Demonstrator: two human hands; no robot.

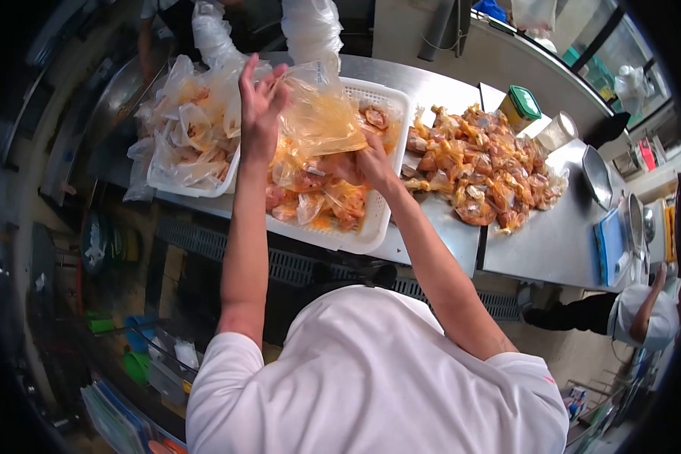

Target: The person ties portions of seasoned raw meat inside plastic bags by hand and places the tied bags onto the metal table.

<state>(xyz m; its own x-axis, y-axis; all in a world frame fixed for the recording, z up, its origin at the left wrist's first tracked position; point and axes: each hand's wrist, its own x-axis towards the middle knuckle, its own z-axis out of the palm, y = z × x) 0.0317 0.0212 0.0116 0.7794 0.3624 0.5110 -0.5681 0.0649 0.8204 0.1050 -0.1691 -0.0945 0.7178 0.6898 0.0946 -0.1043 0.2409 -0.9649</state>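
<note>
My right hand (pixel 370 160) is closed at the lower right corner of a clear plastic bag (pixel 321 113) smeared with orange sauce. My left hand (pixel 262 106) is raised at the bag's left side, fingers apart; I cannot tell whether they touch the film. Below both hands is a white perforated basket (pixel 362 240) holding raw marinated meat (pixel 348 208), some of it in plastic bags, with orange liquid around it. To its left stands a second white basket (pixel 197 191), heaped with clear bags (pixel 193 129) holding orange-stained contents.
A large pile of bagged marinated meat (pixel 492 166) lies on the steel table (pixel 439 234) at right. Behind it are a green-lidded tub (pixel 522 106) and a white container (pixel 558 131). Stacked plastic bags (pixel 310 30) stand at the back. Another person (pixel 643 314) is at far right, and another's arm (pixel 145 49) shows upper left.
</note>
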